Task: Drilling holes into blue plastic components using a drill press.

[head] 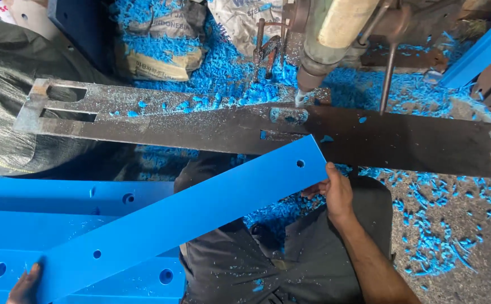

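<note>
The long blue plastic strip (183, 217) lay slanted across the person's lap, its far end just under the edge of the dark steel plate (245, 126) that served as the drill's counter. The right hand (335, 194) gripped that far end, fingers (331, 170) curled over the edge close to a small drilled hole (300, 164). The left hand (25, 284) held the near end at the bottom of the view; only part of it showed, but its fingers looked closed on the strip's corner. Beneath the strip sat a stack of similar blue pieces (59, 225) with holes already in them.

The drill head (330, 39) hung over the plate with its bit (300, 98) pointing down at a slot (287, 115), and blue shavings (228, 79) were heaped all around it.

The main risk, as I judged it, was the right hand's nearness to the bit: the strip would pass close under the spindle, and fingers wrapped over the end could come within reach of it (whether the bit was turning could not be told). The strip was long and held only at its two ends, so it could sag or twist and land off the mark. Loose shavings on the plate could keep the strip from sitting flat, letting it rock or skid. The steel plate's edge, just beside the knuckles, could also scrape the hand
</note>
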